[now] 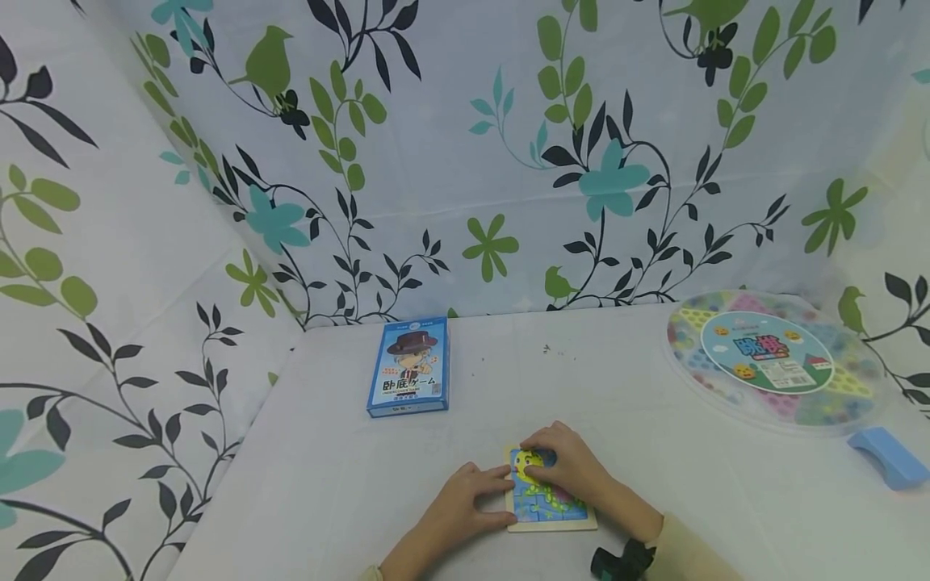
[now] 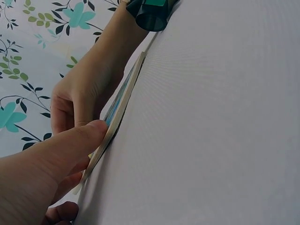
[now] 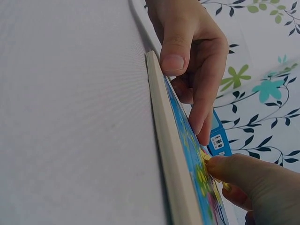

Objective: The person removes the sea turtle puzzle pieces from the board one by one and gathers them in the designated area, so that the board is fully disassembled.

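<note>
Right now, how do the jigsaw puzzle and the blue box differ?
The puzzle has a pale border; the box is edged blue. The left hand and right hand are at the puzzle, neither at the box. In the head view, the puzzle lies nearer; the box, farther. Both rest on the white surface and carry cartoon pictures.

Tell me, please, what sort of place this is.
Probably a play area: a small jigsaw puzzle, a blue game box and a round game set lie on a white tabletop.
</note>
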Motion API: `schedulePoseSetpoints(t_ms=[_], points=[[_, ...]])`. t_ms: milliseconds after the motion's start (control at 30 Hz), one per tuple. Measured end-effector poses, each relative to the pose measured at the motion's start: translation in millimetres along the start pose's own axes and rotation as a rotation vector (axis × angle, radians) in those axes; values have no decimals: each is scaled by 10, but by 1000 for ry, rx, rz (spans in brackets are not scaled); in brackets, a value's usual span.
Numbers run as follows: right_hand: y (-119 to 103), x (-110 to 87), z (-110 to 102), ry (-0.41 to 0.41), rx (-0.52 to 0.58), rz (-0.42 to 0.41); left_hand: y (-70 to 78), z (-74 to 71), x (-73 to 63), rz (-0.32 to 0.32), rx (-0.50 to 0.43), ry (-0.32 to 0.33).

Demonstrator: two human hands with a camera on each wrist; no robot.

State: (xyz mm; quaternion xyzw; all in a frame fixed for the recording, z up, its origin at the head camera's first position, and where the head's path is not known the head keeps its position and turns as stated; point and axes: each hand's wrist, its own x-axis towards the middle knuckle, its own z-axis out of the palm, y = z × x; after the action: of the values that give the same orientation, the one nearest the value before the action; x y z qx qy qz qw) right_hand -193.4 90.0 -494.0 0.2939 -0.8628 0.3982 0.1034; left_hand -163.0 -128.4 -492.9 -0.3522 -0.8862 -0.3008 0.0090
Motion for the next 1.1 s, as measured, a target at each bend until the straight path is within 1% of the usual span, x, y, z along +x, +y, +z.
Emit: schedulePoseSetpoints(t_ms=[133, 267, 367, 700, 900, 1000, 1100], points=[[3, -5, 3, 6, -20, 4, 2, -3, 2, -2, -12, -7], [13, -11, 3, 20, -40, -11, 22, -11, 12, -23, -27, -27], [16, -12, 5, 33, -49, -25, 34, -20, 18, -36, -22, -41], [7, -10, 15, 48, -34, -58, 18, -13, 1, -55, -9, -59], [-7, -17, 14, 43, -34, -26, 29, -17, 1, -29, 19, -58], [-12, -10, 16, 54, -37, -37, 26, -24, 3, -19, 14, -53], [-7, -7, 21, 58, -34, -44, 20, -19, -2, -24, 6, -53]])
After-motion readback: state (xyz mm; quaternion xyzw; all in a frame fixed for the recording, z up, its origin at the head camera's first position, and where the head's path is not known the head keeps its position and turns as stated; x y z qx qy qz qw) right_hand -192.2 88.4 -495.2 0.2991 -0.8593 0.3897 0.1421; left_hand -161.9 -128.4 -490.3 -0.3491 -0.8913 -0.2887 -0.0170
